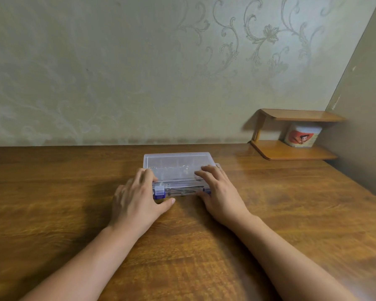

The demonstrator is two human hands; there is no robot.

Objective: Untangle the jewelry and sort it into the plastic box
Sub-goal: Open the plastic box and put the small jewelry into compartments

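head | plastic box [178, 165] mid table [74, 192], lid down | my L hand [137, 198] & R hand [219, 192] flat on its front corners, fingers straight, gripping nothing

Wooden table [74, 192], corner shelf [291, 152] with printed tub [301, 135].

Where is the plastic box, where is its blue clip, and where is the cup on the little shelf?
plastic box [178, 162]: head view, on the clear lid's middle.
blue clip [160, 191]: head view, on the latch at the box's front left corner.
cup [301, 135]: head view, on its pictured side, under the shelf's top board.
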